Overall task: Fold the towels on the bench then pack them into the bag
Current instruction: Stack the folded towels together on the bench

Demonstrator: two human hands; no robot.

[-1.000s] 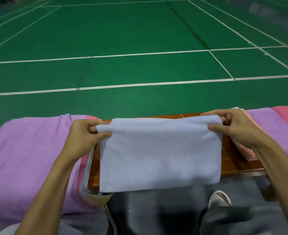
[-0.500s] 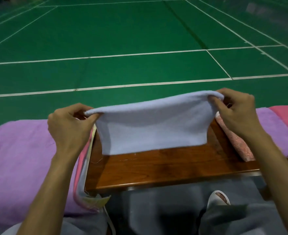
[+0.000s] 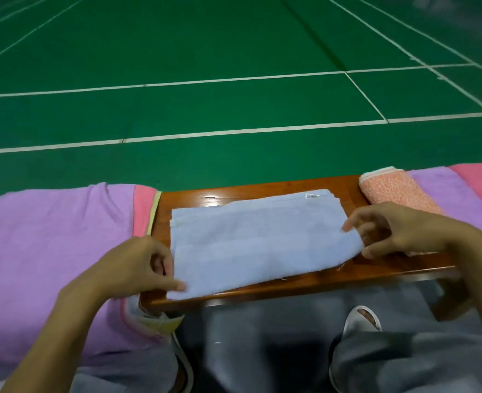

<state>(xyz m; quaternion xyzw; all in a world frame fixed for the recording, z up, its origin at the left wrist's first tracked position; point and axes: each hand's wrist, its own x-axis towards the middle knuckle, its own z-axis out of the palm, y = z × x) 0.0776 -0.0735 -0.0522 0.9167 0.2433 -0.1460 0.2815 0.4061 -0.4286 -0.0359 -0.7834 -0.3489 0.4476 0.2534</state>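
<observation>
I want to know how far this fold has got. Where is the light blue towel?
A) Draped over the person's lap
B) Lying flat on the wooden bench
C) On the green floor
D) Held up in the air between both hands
B: the light blue towel lies flat on the wooden bench, with the left hand at its near left corner and the right hand at its right edge.

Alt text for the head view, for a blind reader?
A folded light blue towel lies flat on a wooden bench, the left hand at its near left corner and the right hand, fingers loose, at its right edge. A purple towel lies to the left, a folded peach towel to the right, green court floor beyond.
</observation>
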